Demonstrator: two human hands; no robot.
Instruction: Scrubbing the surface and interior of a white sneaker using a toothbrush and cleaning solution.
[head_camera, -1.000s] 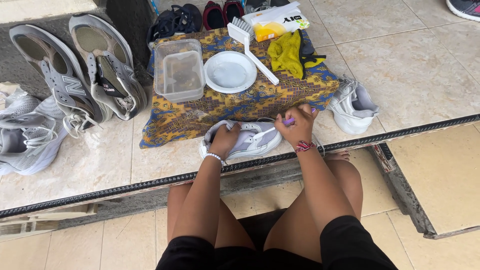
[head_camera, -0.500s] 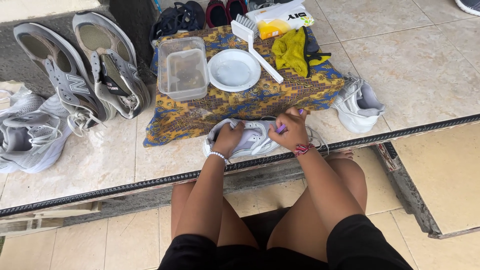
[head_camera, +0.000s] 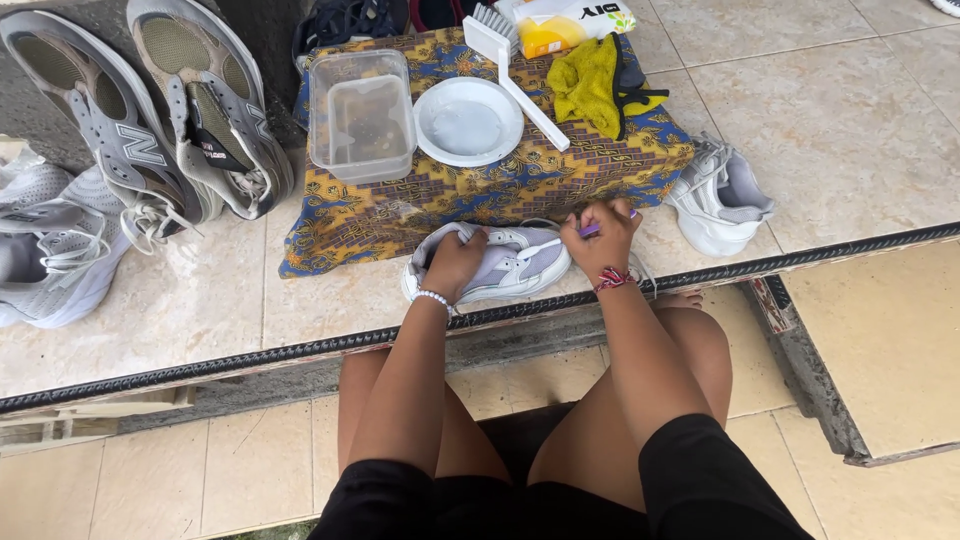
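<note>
A white and lilac sneaker (head_camera: 515, 262) lies on its side on the tiled ledge in front of me. My left hand (head_camera: 455, 262) presses down on its heel end and holds it. My right hand (head_camera: 600, 235) is closed around a small purple brush (head_camera: 592, 229) at the toe end of the sneaker. Its bristles are hidden by my fingers. Just behind the sneaker stands a low box under a patterned cloth (head_camera: 400, 205).
On the cloth sit a clear plastic tub (head_camera: 360, 115), a white plate (head_camera: 468, 120), a white brush (head_camera: 510, 65) and a yellow rag (head_camera: 590, 85). The matching sneaker (head_camera: 720, 195) lies to the right. Grey sneakers (head_camera: 150, 125) lean at the left. A dark metal strip (head_camera: 300, 345) edges the ledge.
My right hand has shifted slightly along the toe of the sneaker with the brush. My left hand stays on the heel end.
</note>
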